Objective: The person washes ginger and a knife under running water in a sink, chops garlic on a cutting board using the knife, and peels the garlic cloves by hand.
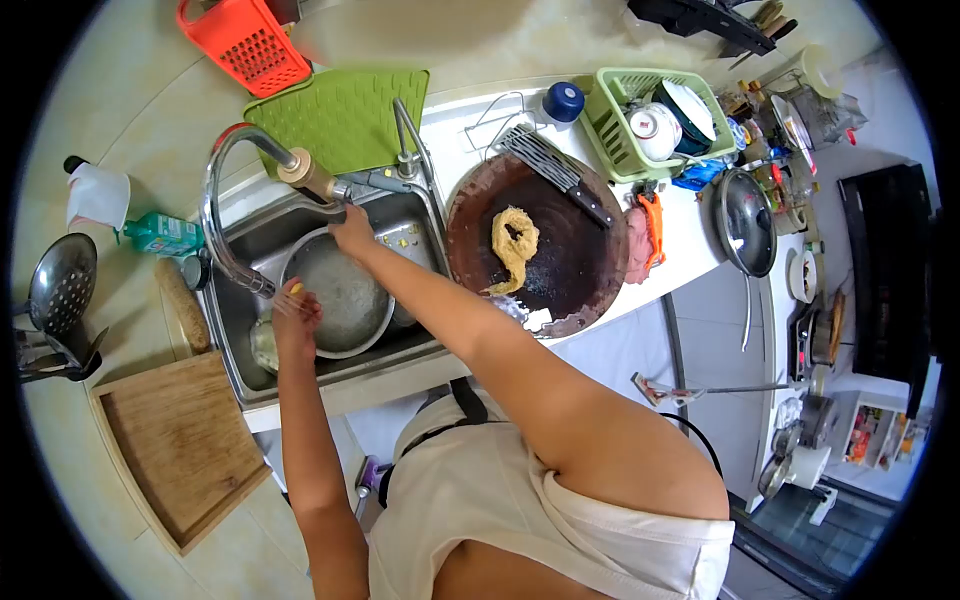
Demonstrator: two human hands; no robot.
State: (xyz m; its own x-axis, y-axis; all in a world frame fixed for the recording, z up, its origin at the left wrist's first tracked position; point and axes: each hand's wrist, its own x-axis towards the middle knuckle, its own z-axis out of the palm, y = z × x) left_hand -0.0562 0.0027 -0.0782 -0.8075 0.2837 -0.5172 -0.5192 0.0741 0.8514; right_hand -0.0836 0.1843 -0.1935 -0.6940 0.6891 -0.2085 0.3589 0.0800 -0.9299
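My right hand (352, 235) reaches over the back of the sink (432, 262), its fingers closed at the lever of the curved metal faucet (208, 205). Below the spout's end, my left hand (297, 315) has its fingers curled, with a small yellow piece (296, 288) at the fingertips; its kind is unclear. Under both hands a round metal basin (345, 295) sits in the sink. Beside it, partly hidden by my left forearm, lies a pale greenish thing (263, 346). Small yellow bits (405, 240) are scattered in the sink by the basin.
Right of the sink, a round dark chopping board (590, 265) bears a tan coiled thing (514, 240) and a slotted-blade knife (588, 204). Dishes fill a green rack (610, 140). A wooden tray (180, 440) lies left. A green mat (340, 115) leans behind the faucet.
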